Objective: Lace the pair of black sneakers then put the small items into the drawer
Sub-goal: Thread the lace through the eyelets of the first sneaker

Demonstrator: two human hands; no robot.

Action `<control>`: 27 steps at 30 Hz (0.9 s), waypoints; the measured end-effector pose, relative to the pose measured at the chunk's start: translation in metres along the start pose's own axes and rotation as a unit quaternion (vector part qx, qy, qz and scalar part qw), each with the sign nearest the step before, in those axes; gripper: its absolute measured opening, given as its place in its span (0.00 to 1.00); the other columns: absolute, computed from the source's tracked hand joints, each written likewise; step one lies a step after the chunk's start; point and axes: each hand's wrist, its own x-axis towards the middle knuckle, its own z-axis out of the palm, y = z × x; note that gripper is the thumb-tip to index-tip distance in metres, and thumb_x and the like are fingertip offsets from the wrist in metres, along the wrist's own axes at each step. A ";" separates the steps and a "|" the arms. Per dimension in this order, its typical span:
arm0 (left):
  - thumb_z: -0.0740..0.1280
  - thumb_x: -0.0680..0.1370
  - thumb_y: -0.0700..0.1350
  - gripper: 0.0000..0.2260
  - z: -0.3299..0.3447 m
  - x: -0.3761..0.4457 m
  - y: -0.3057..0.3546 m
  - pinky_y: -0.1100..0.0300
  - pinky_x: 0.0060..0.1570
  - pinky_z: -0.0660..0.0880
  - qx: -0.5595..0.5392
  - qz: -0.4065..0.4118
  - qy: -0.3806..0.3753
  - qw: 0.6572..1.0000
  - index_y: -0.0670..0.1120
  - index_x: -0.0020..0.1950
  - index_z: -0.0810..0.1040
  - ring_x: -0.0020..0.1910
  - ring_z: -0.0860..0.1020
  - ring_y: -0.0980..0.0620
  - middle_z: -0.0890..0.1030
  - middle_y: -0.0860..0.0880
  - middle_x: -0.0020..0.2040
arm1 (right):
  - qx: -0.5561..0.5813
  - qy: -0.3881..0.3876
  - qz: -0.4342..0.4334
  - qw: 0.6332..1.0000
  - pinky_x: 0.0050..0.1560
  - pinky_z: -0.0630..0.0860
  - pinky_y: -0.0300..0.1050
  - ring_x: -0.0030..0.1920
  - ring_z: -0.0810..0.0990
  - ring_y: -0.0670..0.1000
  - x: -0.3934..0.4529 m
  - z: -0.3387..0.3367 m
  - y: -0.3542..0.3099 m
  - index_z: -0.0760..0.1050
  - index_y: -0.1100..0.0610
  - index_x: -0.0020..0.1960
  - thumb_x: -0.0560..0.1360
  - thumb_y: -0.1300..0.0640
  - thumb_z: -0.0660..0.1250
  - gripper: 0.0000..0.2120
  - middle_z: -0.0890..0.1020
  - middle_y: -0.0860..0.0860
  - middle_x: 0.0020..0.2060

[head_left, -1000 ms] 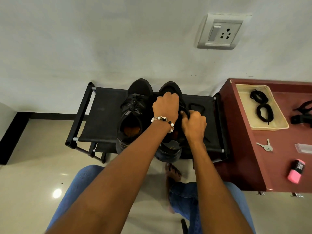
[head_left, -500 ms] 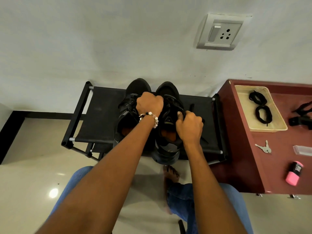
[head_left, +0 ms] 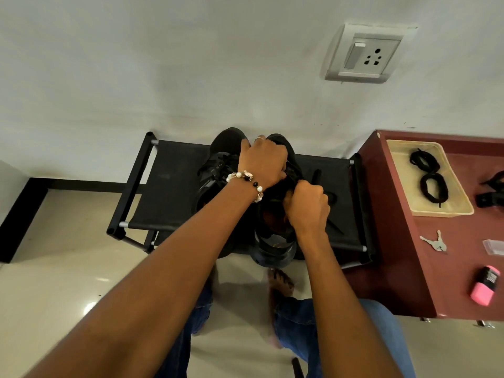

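Note:
Two black sneakers stand side by side on a low black shoe rack [head_left: 169,186]. The left sneaker [head_left: 215,162] has laces across its front. My left hand [head_left: 263,160], with a bead bracelet at the wrist, grips the front of the right sneaker [head_left: 275,241] from above. Beside the shoe's opening, my right hand [head_left: 306,207] is curled and pinches its black lace. A loose end of lace [head_left: 316,177] lies on the rack to the right. Much of the right sneaker's front is hidden by both hands.
A maroon cabinet top [head_left: 409,241] stands at the right. On it are a cream tray [head_left: 458,211] with coiled black laces [head_left: 433,184], keys [head_left: 435,242], a pink eraser-like block [head_left: 484,289], a clear small item [head_left: 495,246] and a black object [head_left: 491,195]. A wall socket [head_left: 365,54] is above.
My left hand has moved from the gap between the sneakers up and right onto the right sneaker's front. The right hand stays at the lace beside the opening.

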 end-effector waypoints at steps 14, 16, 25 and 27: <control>0.68 0.76 0.42 0.06 -0.003 -0.007 -0.030 0.58 0.48 0.75 -0.616 -0.225 0.137 0.743 0.45 0.40 0.82 0.41 0.78 0.52 0.80 0.51 0.37 | -0.056 0.005 -0.025 0.998 0.37 0.72 0.50 0.45 0.80 0.63 0.002 0.003 -0.002 0.73 0.63 0.46 0.81 0.62 0.58 0.08 0.78 0.59 0.43; 0.64 0.77 0.38 0.09 -0.007 -0.010 -0.034 0.54 0.47 0.76 -0.760 -0.275 0.149 0.570 0.43 0.37 0.78 0.41 0.77 0.47 0.78 0.47 0.36 | -0.060 0.005 -0.027 0.998 0.36 0.70 0.49 0.44 0.80 0.62 0.001 0.004 -0.002 0.73 0.62 0.46 0.81 0.61 0.58 0.08 0.76 0.57 0.41; 0.70 0.75 0.51 0.13 -0.003 -0.008 -0.031 0.57 0.52 0.77 -0.437 -0.086 -0.005 0.895 0.52 0.58 0.80 0.45 0.80 0.54 0.82 0.52 0.47 | -0.071 0.001 -0.026 0.997 0.38 0.70 0.50 0.47 0.79 0.62 0.002 0.003 -0.004 0.74 0.64 0.50 0.81 0.62 0.57 0.08 0.79 0.60 0.46; 0.71 0.73 0.54 0.13 -0.003 -0.006 -0.022 0.49 0.58 0.74 -0.238 -0.004 -0.078 0.968 0.54 0.56 0.82 0.53 0.79 0.51 0.82 0.52 0.53 | -0.072 0.004 -0.026 0.997 0.38 0.71 0.50 0.47 0.80 0.62 0.001 0.003 -0.004 0.74 0.64 0.51 0.81 0.63 0.57 0.08 0.79 0.60 0.47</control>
